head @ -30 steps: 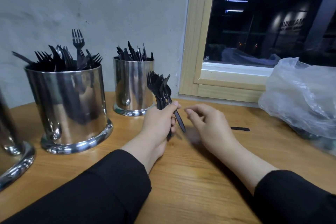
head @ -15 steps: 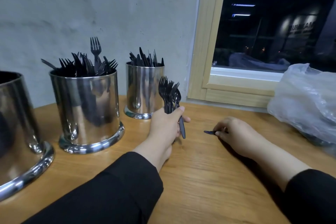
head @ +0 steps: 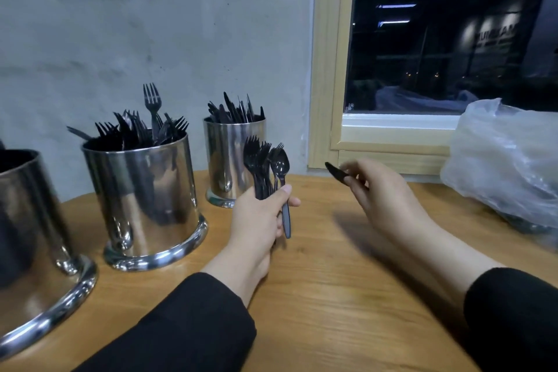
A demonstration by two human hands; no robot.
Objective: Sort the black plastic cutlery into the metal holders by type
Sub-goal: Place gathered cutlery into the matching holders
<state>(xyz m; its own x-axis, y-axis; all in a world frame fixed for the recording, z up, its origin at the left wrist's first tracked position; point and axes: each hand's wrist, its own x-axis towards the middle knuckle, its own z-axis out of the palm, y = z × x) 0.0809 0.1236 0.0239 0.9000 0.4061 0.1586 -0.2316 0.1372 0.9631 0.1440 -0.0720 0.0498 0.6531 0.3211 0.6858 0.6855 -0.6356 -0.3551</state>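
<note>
L hand [head: 259, 220] fingers curled tight round a bunch of forks & a spoon [head: 265, 166], heads up above its thumb. R hand [head: 383, 193] pinches a black knife [head: 335, 171], tip poking left past the fingertips, off the table [head: 332, 296]. Fork holder [head: 145, 199] left of L fingers, knife holder [head: 232, 157] just behind them.

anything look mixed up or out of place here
Yes: the left hand grips a bundle of forks with one spoon among them, a mixed type. Nothing looks spilled or broken.

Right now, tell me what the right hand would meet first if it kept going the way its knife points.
Probably the bundle of cutlery in the left hand; depth is unclear.
</note>
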